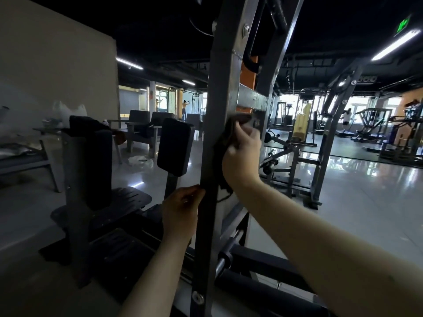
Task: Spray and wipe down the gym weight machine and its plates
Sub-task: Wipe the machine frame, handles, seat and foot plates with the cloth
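Right hand [242, 154] presses cloth [225, 138] to upright [223, 76] (left hand [180, 211] grips its edge).

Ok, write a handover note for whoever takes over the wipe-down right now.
Right hand grips the dark cloth, pressing it on the upright post just below the crossbar.
Left hand has fingers curled on the post's left edge, lower down.
Done: cannot tell which parts are wiped already.
Left: the post below, the black pads, the plates; no spray bottle or plates in view.
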Action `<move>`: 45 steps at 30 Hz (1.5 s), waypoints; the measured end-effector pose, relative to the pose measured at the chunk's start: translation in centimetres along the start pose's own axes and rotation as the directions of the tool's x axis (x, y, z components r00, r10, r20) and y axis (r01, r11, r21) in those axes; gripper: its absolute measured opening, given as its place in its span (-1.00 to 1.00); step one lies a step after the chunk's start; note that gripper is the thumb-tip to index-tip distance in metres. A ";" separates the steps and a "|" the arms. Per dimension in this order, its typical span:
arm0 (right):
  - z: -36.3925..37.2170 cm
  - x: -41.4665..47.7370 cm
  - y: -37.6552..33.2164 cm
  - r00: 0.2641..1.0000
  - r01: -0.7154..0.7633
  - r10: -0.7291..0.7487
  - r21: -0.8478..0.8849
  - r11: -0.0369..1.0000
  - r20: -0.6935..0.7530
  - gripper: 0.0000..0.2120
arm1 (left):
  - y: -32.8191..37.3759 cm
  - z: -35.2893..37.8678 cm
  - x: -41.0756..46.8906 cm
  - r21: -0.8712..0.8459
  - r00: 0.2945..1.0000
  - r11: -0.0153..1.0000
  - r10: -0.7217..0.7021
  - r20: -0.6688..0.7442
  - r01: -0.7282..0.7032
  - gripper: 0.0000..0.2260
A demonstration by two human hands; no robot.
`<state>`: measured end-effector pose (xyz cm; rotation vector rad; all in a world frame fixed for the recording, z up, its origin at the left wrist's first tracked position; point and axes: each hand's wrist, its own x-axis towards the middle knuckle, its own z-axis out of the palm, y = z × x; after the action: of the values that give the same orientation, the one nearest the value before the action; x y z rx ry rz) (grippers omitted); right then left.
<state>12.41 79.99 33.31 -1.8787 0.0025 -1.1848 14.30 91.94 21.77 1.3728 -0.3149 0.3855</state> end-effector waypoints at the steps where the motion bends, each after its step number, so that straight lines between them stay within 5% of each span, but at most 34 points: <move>1: 0.0 0.8 -0.6 0.999 0.031 -0.031 0.013 0.999 -0.023 -0.53 | -0.1 -0.1 0.0 -0.007 1.000 1.000 0.008 -0.005 -0.008 -0.91; 6: 1.5 -6.7 4.8 0.997 0.070 -0.069 0.041 0.997 -0.015 -0.44 | -0.1 0.0 0.3 0.029 1.000 1.000 0.007 -0.006 -0.007 -0.92; 11: 1.2 -16.8 13.1 0.956 -0.177 0.188 -0.067 0.982 0.227 -0.43 | 0.3 0.0 0.0 0.093 0.998 0.994 0.053 -0.029 -0.050 -0.93; 14: -0.4 -16.7 13.0 0.920 -0.329 0.320 0.002 0.944 0.225 -0.55 | 0.0 -0.2 -0.4 0.127 0.998 0.990 0.056 -0.012 -0.054 -0.89; 17: -2.2 -15.1 10.9 0.845 -0.534 0.503 0.300 0.790 0.181 -0.62 | -0.3 -0.7 -1.5 0.236 0.996 0.968 0.090 -0.002 -0.087 -0.87; 21: -4.5 -14.6 7.9 0.727 -0.677 0.556 0.552 0.486 0.403 -0.68 | -0.3 -1.3 -3.6 0.321 0.992 0.946 -0.004 0.126 -0.037 -0.92; 27: -5.7 -15.3 7.1 0.672 -0.738 0.472 0.567 0.366 0.571 -0.68 | -0.6 -0.9 -5.3 0.387 0.924 0.915 -0.243 0.294 0.117 -0.80; 33: -6.9 -15.1 7.7 0.527 -0.830 0.518 0.539 0.142 0.674 -0.62 | -0.8 -0.7 -5.5 0.413 0.969 0.909 -0.142 0.204 0.046 -0.85; 35: -6.7 -15.1 8.1 0.594 -0.804 0.469 0.503 0.318 0.653 -0.72 | -0.9 -0.7 -5.4 0.432 0.975 0.902 -0.091 0.205 -0.006 -0.87; 39: -5.4 -14.1 9.8 0.844 -0.501 0.439 0.163 0.850 0.309 -0.85 | -1.1 -1.1 -4.8 0.447 0.985 0.891 -0.004 0.171 -0.074 -0.88; 41: -4.7 -12.8 10.3 0.922 -0.311 0.325 -0.099 0.945 0.209 -0.83 | -1.2 -1.2 -4.4 0.433 0.991 0.896 0.042 0.128 -0.094 -0.89; 43: -3.8 -11.2 10.7 0.953 -0.200 0.257 -0.303 0.932 0.161 -0.81 | -1.3 -1.1 -4.2 0.421 0.993 0.901 0.065 0.101 -0.102 -0.89; 45: -2.8 -9.6 10.3 0.954 -0.228 0.274 -0.302 0.926 0.119 -0.83 | -1.5 -0.8 -4.0 0.410 0.994 0.907 0.069 0.083 -0.097 -0.87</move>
<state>9.49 75.96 19.80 -2.1457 0.3347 -0.8902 11.32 92.22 18.59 1.7959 -0.3605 0.4972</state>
